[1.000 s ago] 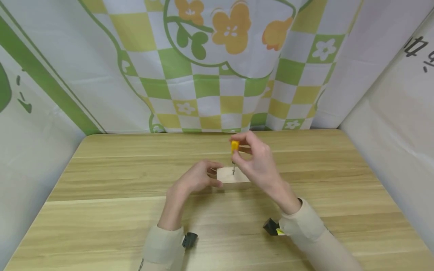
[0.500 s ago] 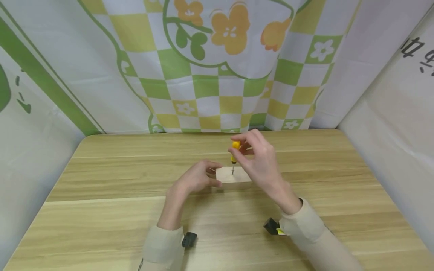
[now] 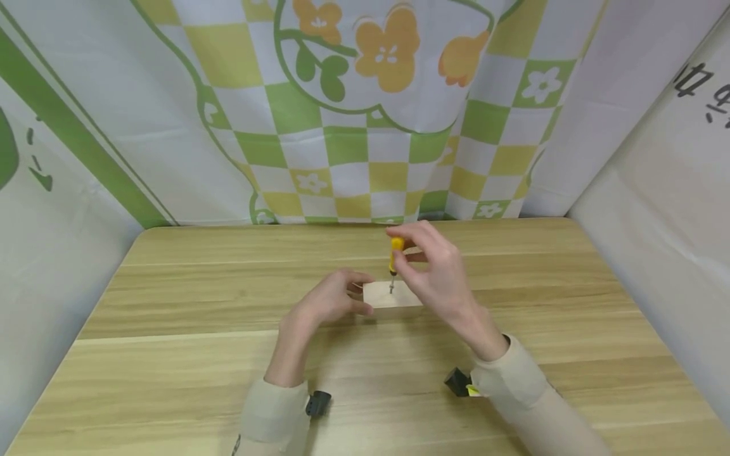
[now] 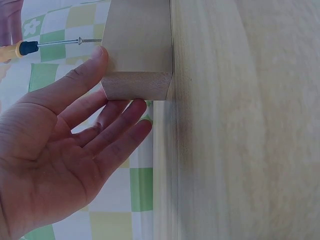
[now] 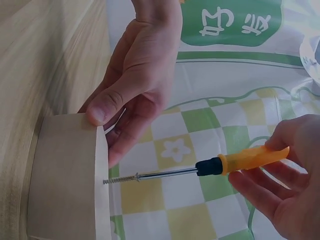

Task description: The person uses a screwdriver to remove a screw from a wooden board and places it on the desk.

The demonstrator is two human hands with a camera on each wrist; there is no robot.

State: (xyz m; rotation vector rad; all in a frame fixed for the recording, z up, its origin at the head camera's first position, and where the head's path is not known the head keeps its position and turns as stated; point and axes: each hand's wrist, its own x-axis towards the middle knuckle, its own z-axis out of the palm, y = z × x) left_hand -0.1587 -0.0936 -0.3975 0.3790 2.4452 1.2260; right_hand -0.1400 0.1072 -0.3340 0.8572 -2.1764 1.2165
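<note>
A pale wooden block (image 3: 379, 296) lies on the wood-grain table. My left hand (image 3: 331, 297) holds its left end, thumb at the near edge and fingers round the far side. A screw (image 5: 120, 179) stands upright in the block's top face, most of its thread showing. On the screw's head sits the tip of a screwdriver (image 5: 245, 161) with a yellow handle, black collar and thin metal shaft. My right hand (image 3: 439, 272) pinches that handle between thumb and fingers above the block. In the left wrist view the screwdriver (image 4: 30, 47) and screw run in one line.
The table (image 3: 199, 380) spreads around the block on all sides. A checked, flowered curtain (image 3: 348, 145) hangs along its back edge, and white cloth walls (image 3: 673, 190) flank it. Small black wrist cameras (image 3: 318, 403) stick out from both sleeves.
The fingers of my right hand have shifted round the screwdriver handle, spreading and closing again, and the handle leans slightly more to the right. My left hand and the block stay put.
</note>
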